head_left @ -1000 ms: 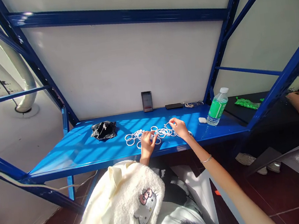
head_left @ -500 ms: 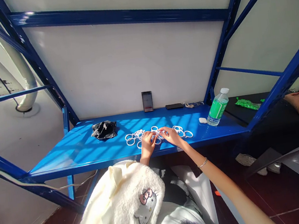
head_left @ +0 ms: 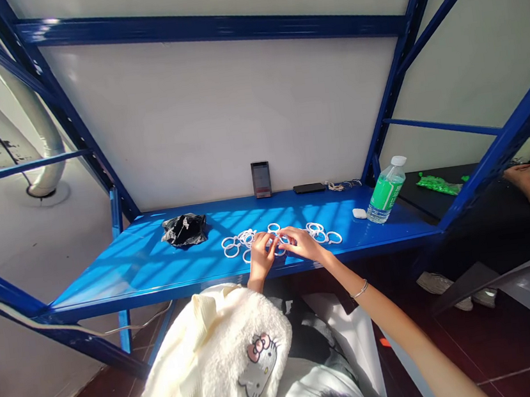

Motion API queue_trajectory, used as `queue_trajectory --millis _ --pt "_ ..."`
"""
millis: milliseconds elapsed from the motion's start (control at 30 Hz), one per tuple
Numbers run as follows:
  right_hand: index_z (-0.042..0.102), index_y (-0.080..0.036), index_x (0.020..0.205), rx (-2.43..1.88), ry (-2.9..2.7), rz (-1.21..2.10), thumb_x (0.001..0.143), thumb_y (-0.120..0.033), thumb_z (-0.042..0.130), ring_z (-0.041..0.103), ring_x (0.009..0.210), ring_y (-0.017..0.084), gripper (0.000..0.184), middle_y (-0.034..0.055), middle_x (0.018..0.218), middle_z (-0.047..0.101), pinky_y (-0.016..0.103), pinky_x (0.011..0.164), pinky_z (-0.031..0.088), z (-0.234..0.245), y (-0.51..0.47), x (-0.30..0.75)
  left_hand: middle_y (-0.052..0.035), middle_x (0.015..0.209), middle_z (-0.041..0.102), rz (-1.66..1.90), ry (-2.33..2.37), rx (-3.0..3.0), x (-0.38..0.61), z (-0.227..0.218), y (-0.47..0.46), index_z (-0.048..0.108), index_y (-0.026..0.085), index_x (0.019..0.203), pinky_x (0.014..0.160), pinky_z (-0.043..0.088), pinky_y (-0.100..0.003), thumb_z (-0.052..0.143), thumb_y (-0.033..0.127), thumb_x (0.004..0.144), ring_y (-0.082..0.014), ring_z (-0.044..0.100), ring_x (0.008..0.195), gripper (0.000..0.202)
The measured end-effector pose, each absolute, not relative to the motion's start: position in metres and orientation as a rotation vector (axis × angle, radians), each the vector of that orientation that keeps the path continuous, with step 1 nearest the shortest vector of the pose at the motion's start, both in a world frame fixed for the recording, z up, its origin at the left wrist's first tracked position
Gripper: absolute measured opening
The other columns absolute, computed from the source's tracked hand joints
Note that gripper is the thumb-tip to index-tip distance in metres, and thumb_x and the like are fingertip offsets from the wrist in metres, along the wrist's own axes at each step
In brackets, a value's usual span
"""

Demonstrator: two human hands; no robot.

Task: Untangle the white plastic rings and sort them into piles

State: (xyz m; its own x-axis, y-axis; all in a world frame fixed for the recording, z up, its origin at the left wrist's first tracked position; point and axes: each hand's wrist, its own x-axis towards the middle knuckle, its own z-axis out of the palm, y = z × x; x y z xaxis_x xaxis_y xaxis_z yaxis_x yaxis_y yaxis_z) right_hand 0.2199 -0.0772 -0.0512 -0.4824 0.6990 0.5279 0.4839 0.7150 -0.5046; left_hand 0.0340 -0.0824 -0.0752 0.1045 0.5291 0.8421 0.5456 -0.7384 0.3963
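Several white rings lie in a loose spread on the blue table, some overlapping. My left hand is over the middle of the spread, its fingers pinched together. Close on its right, my right hand also has its fingertips pinched, and the two hands nearly meet. A white ring shows at the right fingertips. What lies between the left fingertips is too small to make out. More white rings rest to the right of my hands. A bracelet circles my right wrist.
A crumpled black plastic bag lies on the left. A phone leans on the wall beside a flat black device and cable. On the right stand a water bottle and a small white case. Another person's hands are at far right.
My right hand has shifted slightly left, bringing its fingertips closer to my left hand. The rings on the table and the other objects stay where they were.
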Motion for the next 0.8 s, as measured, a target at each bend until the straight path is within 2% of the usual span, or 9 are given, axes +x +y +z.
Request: queue_trajectory --millis 200,333,533,700,800 --pt "0.068 -0.02 0.118 -0.907 -2.196 0.341 0.096 -0.043 0.062 0.067 0.086 0.023 0.032 0.0122 0.11 0.072 0.037 0.083 0.055 -0.049 -0.08 0.215 -0.0056 0.079 0.067 -1.773 -1.218 -2.385 0.032 -0.073 -0.084 0.061 0.022 0.075 0.077 0.055 -0.041 0.05 0.028 0.095 -0.0224 0.064 0.083 0.024" --pt "0.068 -0.02 0.119 -0.921 -2.174 0.344 0.096 -0.042 0.062 0.068 0.093 0.025 0.032 0.0125 0.112 0.071 0.038 0.087 0.055 -0.051 -0.081 0.214 -0.0047 0.078 0.066 -1.82 -1.218 -2.355 0.033 -0.074 -0.085 0.06 0.022 0.076 0.076 0.054 -0.039 0.053 0.031 0.096 -0.0218 0.063 0.082 0.023" --pt "0.057 -0.023 0.136 -0.941 -2.181 0.235 0.098 -0.037 0.06 0.061 0.119 0.029 0.041 0.0133 0.132 0.063 0.046 0.1 0.052 -0.048 -0.078 0.216 -0.0049 0.08 0.066 -1.754 -1.271 -2.193 0.033 -0.08 -0.081 0.059 0.022 0.079 0.082 0.051 -0.042 0.051 0.033 0.099 -0.0231 0.061 0.082 0.024" --pt "0.063 -0.022 0.126 -1.145 -2.155 0.125 0.099 -0.022 0.047 0.057 0.123 0.029 0.031 0.0112 0.13 0.064 0.05 0.103 0.05 -0.032 -0.069 0.246 -0.0071 0.085 0.067 -1.7 -1.397 -2.044 0.031 -0.086 -0.077 0.06 0.023 0.08 0.081 0.05 -0.045 0.055 0.028 0.095 -0.0274 0.06 0.087 0.017" --pt "0.067 -0.022 0.119 -1.234 -2.238 0.143 0.094 -0.019 0.051 0.054 0.126 0.031 0.03 0.0104 0.129 0.064 0.052 0.106 0.046 -0.022 -0.065 0.271 -0.0077 0.088 0.067 -1.684 -1.419 -2.05 0.031 -0.09 -0.074 0.062 0.023 0.083 0.082 0.05 -0.047 0.055 0.023 0.093 -0.0286 0.061 0.09 0.011"
